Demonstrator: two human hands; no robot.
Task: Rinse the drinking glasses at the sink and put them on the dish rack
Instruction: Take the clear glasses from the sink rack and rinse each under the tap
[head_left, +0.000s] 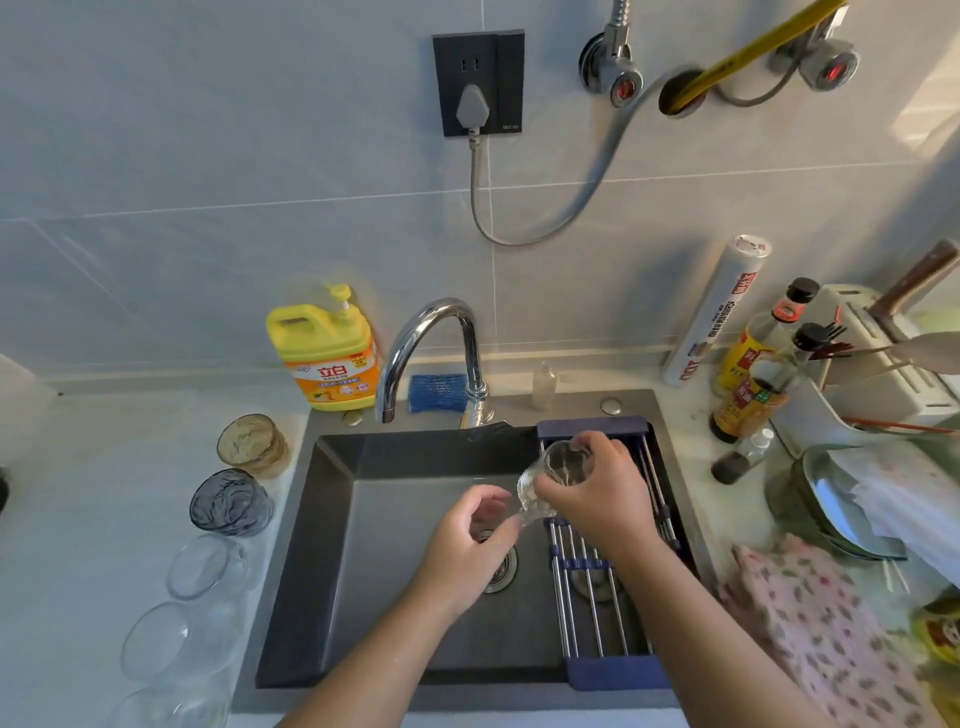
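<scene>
My right hand (597, 488) grips a clear drinking glass (550, 478), tilted, over the left edge of the roll-up dish rack (592, 603) that spans the right side of the dark sink (405, 519). My left hand (472, 540) hovers over the basin with its fingers loosely curled near the glass's lower end; whether it touches the glass is unclear. Several more glasses stand on the counter left of the sink: an amber one (252, 444), a blue-grey one (228, 501), and clear ones (205, 566) (166, 642).
A chrome faucet (431, 353) arches over the basin's back edge with no water visible. A yellow detergent bottle (327, 353) and blue sponge (439, 392) sit behind the sink. Sauce bottles (753, 374), a knife block (883, 343), plates (841, 499) and a floral cloth (815, 629) crowd the right counter.
</scene>
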